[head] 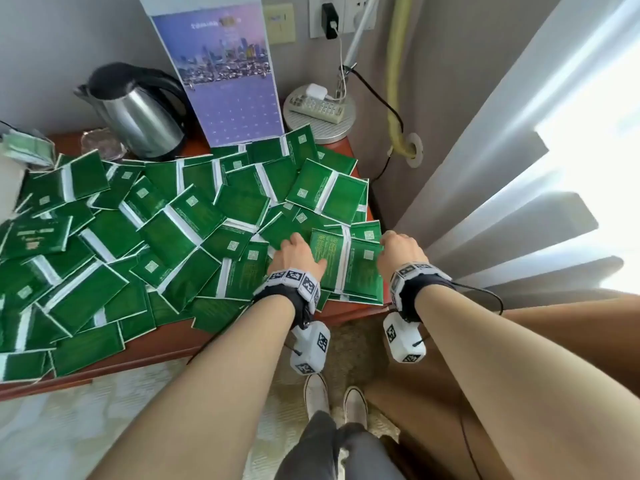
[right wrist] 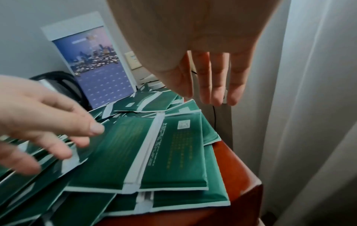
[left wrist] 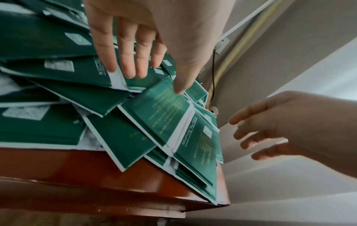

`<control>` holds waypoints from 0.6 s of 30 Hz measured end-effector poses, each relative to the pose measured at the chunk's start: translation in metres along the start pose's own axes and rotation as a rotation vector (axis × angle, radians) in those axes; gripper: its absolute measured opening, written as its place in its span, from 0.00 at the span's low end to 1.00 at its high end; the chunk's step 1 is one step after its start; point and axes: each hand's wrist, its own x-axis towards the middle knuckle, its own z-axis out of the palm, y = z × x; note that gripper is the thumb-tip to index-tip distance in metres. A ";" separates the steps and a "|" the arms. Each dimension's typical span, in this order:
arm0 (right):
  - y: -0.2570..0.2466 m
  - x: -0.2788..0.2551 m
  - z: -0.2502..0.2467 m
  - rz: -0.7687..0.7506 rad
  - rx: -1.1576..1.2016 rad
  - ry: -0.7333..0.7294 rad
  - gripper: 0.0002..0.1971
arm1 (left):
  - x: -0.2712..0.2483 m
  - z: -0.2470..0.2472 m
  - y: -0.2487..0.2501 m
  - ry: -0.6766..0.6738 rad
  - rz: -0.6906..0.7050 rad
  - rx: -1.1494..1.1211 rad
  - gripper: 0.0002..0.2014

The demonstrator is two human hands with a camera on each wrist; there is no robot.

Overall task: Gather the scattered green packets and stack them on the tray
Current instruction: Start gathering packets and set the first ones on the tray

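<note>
Nearest the head camera are the person's two bare forearms, reaching out to the right front corner of the reddish tabletop point(head: 166, 344). The left hand point(head: 298, 252) has its fingers straight and spread, hovering low over the green packets point(head: 166, 230), its thumb at the left edge of the top packet point(head: 346, 265). The right hand point(head: 398, 251) is likewise spread with loose fingers, just off the right side of that same packet, holding nothing. The packets lie strewn in overlapping layers across nearly the whole tabletop. Behind them stand a steel kettle point(head: 138, 116) and an upright calendar point(head: 225, 74); a curtain point(head: 519, 150) hangs at right
</note>
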 end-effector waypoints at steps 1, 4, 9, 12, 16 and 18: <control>0.001 0.005 0.003 0.030 0.027 -0.003 0.15 | 0.002 0.000 0.002 -0.020 -0.045 -0.018 0.35; 0.006 0.024 0.014 0.102 0.079 -0.004 0.11 | 0.013 0.014 0.002 -0.059 -0.115 -0.024 0.39; 0.003 0.053 0.025 0.186 0.225 -0.022 0.15 | 0.019 0.025 -0.001 -0.057 -0.121 0.024 0.36; 0.000 0.064 0.026 0.231 0.319 -0.021 0.16 | 0.019 0.025 0.000 -0.065 -0.128 0.067 0.28; 0.002 0.071 0.028 0.273 0.358 -0.026 0.14 | 0.019 0.022 0.001 -0.087 -0.138 0.041 0.25; 0.001 0.068 0.024 0.264 0.354 -0.031 0.10 | 0.016 0.018 0.002 -0.098 -0.125 0.000 0.20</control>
